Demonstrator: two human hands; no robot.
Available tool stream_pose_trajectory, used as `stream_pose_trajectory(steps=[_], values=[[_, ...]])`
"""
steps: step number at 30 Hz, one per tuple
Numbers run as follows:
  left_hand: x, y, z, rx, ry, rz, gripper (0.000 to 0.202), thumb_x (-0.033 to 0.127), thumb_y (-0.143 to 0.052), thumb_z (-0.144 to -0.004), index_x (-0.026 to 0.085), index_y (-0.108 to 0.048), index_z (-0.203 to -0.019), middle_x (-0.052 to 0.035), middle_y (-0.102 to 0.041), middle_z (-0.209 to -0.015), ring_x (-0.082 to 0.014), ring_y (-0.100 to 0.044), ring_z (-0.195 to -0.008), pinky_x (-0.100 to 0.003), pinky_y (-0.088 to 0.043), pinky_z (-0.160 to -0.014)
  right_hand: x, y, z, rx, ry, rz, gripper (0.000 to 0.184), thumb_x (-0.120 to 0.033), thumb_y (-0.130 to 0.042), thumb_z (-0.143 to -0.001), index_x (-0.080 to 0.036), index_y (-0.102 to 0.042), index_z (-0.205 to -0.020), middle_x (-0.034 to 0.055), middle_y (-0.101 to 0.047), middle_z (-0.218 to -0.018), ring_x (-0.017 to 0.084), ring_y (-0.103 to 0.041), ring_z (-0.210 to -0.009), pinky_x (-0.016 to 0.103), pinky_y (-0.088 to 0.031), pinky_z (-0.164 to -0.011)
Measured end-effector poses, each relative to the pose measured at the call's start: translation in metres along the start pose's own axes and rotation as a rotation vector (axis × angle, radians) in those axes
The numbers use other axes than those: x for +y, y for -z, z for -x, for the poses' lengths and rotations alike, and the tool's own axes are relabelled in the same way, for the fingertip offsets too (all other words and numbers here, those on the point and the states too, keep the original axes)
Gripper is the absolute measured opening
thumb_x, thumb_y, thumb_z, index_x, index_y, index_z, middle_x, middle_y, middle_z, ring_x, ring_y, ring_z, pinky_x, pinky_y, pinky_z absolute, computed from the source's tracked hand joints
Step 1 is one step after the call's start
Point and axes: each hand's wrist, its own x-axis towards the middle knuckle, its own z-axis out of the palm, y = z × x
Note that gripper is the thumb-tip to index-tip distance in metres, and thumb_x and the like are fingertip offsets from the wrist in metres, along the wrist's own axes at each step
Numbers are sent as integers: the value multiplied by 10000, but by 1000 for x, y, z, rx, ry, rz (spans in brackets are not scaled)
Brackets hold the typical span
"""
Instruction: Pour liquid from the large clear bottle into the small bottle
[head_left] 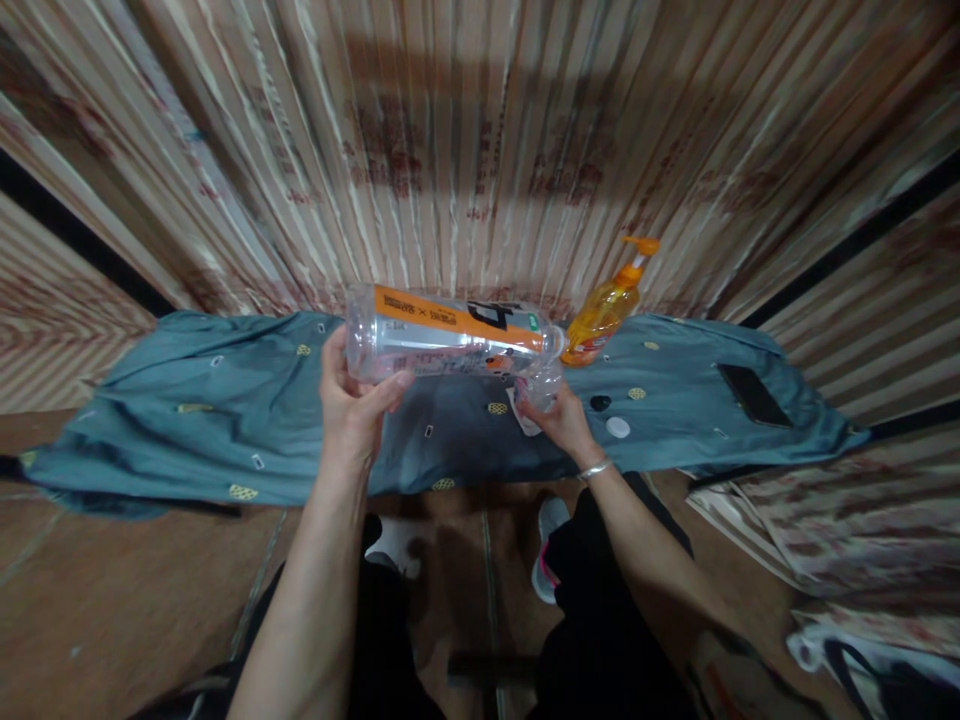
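My left hand [351, 395] is closed round the base end of a large clear plastic bottle [450, 335] with an orange and silver label. That bottle lies nearly level in the air, its open mouth pointing right. Below the mouth, my right hand [562, 418] grips a small clear plastic bottle [541, 382], whose shape is partly blurred. The large bottle's neck comes right over or against the small one; I cannot tell whether they touch. Under my right fingers shows a whitish piece [523, 412]. Just beyond stands a pump bottle [600, 315] of orange-yellow liquid.
A green patterned cloth [270, 430] covers the narrow table. On it, right of my hand, are a small black object [600, 403], a white disc [618, 428] and a dark phone [752, 394]. A ribbed, printed sheet wall [465, 150] rises behind.
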Motion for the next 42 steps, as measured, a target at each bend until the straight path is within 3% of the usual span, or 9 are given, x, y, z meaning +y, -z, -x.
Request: stream_pose_trajectory(steps=[3, 10, 23, 32, 42], values=[[-1, 2, 0, -9, 5, -12, 814, 260, -1103, -471, 291, -700, -1176, -23, -736, -1040, -113, -532, -591, -227, -309, -445, -3, 1, 0, -8, -13, 5, 734, -464, -956, -780, -208, -716, -1425, 160, -919, -1247, 432, -892, -1183, 547, -733, -1013], [-1, 1, 0, -5, 2, 3, 779, 256, -1106, -468, 292, -710, -1139, -14, -751, -1027, -91, -503, -560, -216, -294, -432, -9, 3, 0, -17, -46, 26, 771, -412, -976, -765, -171, -716, -1450, 196, -907, -1299, 440, -886, -1221, 534, -729, -1057], [-2, 3, 1, -16, 1, 16, 788, 272, -1138, -467, 285, -743, -1149, -14, -764, -958, -113, -517, -530, -234, -336, -416, -1, 4, 1, -17, -12, 19, 761, -502, -980, -770, -226, -731, -1434, 152, -916, -1270, 441, -888, -1207, 547, -741, -1020], [-2, 0, 1, 39, 7, 17, 834, 270, -1126, -423, 284, -751, -1169, -13, -805, -1009, -97, -557, -555, -183, -294, -410, 0, 4, 1, -28, -17, -25, 912, -590, -969, -760, -181, -700, -1530, 179, -907, -1331, 460, -879, -1227, 588, -724, -1073], [-3, 3, 1, 11, -11, 28, 766, 247, -1122, -447, 274, -750, -1115, 2, -791, -970, -83, -539, -539, -175, -308, -404, 1, 2, 1, -10, -8, -36, 823, -564, -943, -762, -204, -721, -1468, 173, -910, -1303, 459, -880, -1213, 627, -722, -1072]])
